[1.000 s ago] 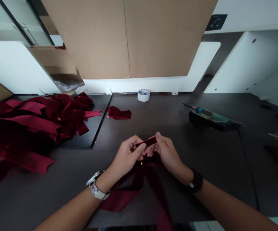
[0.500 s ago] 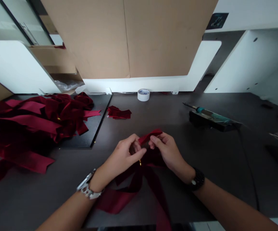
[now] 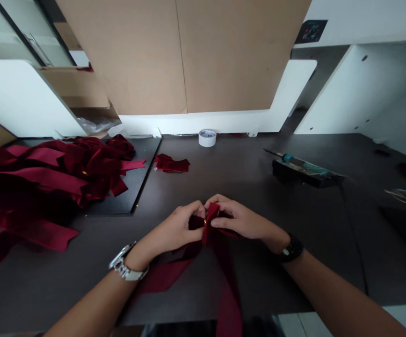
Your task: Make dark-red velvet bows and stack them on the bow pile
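A dark red velvet ribbon bow (image 3: pixel 228 281) lies between my hands at the middle of the table, its two long tails trailing toward the front edge. A short red ribbon strip (image 3: pixel 210 224) stands across the bow's centre, beside a small gold tie (image 3: pixel 205 222). My left hand (image 3: pixel 180 227) is closed on the left side of the bow near that centre. With thumb and fingers, my right hand (image 3: pixel 236 217) pinches the short strip and the bow's right side. Part of the loops is hidden behind my fingers.
A heap of red ribbon bows (image 3: pixel 48 178) covers a black board (image 3: pixel 143 180) at left. Short red ribbon pieces (image 3: pixel 172 164) lie beyond my hands, near a white tape roll (image 3: pixel 207 138). At right, a soldering iron (image 3: pixel 287 158) rests on a black box (image 3: pixel 304 175) with a cable.
The short strip has come down from above the bow and now stands across its centre. My hands have moved closer together, the right one shifting left.
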Motion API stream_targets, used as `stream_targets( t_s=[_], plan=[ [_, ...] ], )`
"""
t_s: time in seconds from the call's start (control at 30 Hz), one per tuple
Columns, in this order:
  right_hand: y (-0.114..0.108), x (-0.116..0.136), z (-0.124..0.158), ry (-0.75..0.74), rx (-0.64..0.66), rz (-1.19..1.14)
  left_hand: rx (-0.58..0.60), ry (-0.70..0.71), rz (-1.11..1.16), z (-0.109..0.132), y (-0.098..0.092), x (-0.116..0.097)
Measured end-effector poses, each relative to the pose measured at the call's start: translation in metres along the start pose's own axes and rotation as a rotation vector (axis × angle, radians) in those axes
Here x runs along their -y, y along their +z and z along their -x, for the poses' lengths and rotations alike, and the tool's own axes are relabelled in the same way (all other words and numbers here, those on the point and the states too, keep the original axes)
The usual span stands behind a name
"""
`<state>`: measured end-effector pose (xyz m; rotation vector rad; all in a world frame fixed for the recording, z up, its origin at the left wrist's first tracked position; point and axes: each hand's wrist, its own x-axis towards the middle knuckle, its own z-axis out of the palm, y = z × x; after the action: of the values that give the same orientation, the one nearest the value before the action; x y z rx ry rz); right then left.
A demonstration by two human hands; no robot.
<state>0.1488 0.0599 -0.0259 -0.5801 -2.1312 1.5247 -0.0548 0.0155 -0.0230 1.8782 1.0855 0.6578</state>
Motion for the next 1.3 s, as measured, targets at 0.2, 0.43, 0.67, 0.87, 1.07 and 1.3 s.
stream_targets(
  t_s=[0.2,0.43,0.67,0.87,1.07,1.3],
  plan=[
    [0.001,0.003,0.000,0.013,-0.027,0.013,0.135,-0.150,0.411,0.002,-0.005,-0.004],
    [-0.009,0.014,0.007,-0.003,0.026,0.116,0.152,-0.119,0.311,0.001,-0.014,-0.004],
    [-0.002,0.015,0.007,-0.062,-0.004,0.195,0.144,-0.133,0.370,0.000,-0.001,0.000],
    [0.003,0.011,0.005,-0.029,-0.034,0.279,0.130,-0.187,0.351,0.000,-0.001,0.000],
    [0.006,0.007,0.004,0.003,-0.058,0.291,0.126,-0.132,0.351,-0.003,0.004,0.010],
    [0.015,-0.002,0.000,0.049,-0.142,0.183,0.038,-0.089,0.295,-0.005,0.004,0.012]
  ],
)
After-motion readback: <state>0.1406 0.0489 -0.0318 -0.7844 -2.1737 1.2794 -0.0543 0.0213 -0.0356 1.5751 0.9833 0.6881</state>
